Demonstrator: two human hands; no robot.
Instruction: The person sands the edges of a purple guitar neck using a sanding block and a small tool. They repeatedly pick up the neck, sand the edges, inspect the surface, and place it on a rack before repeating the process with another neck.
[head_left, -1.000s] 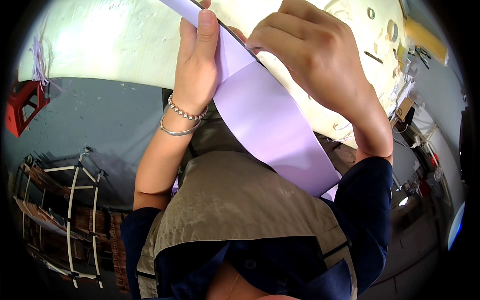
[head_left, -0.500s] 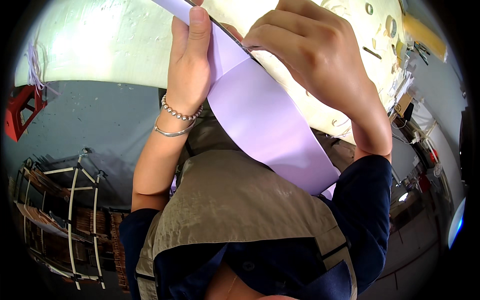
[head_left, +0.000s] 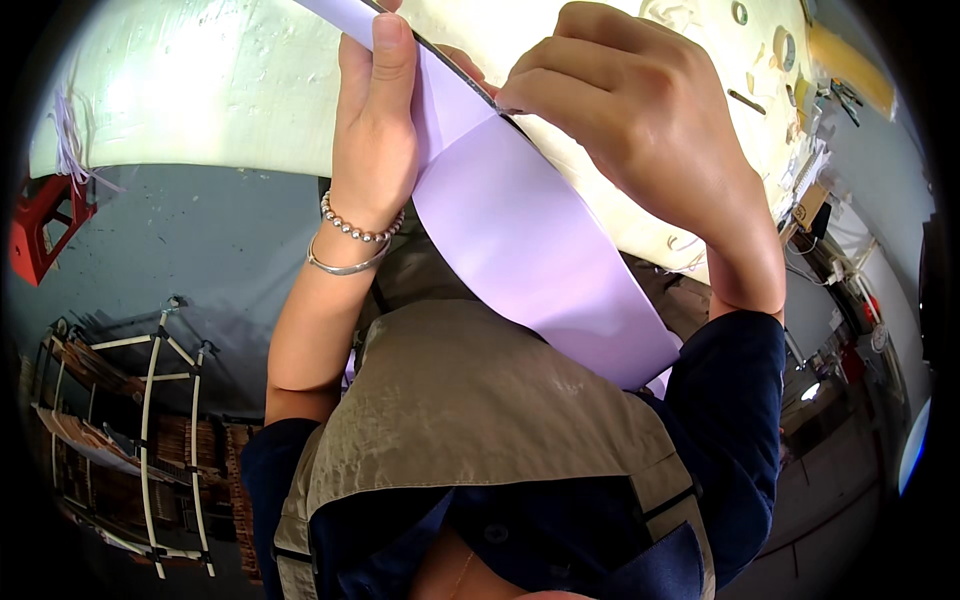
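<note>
A wide, smooth lavender strip point(head_left: 545, 230) runs slantwise from the top of the view down to my apron, bowed along its lower length. I cannot tell its material. Along its upper side runs a thin dark edge point(head_left: 450, 65). My left hand point(head_left: 375, 140) grips the strip's upper part, thumb lying on the lavender face and fingers behind. At the dark edge, my right hand point(head_left: 640, 110) has its thumb and fingertips pinched together. Whatever small thing may be between those fingertips is too hidden to make out.
A pale worktable point(head_left: 220, 90) lies beyond my hands. At its right are tape rolls point(head_left: 784, 48), a slim dark tool point(head_left: 746, 102) and scraps. Purple strips point(head_left: 68, 140) hang at the left edge above a red stool point(head_left: 45, 235). A pipe-framed rack point(head_left: 150, 430) stands lower left.
My right hand has shifted slightly down and to the right along the dark edge, its fingertips still pinched. My left hand and the strip are nearly unmoved.
</note>
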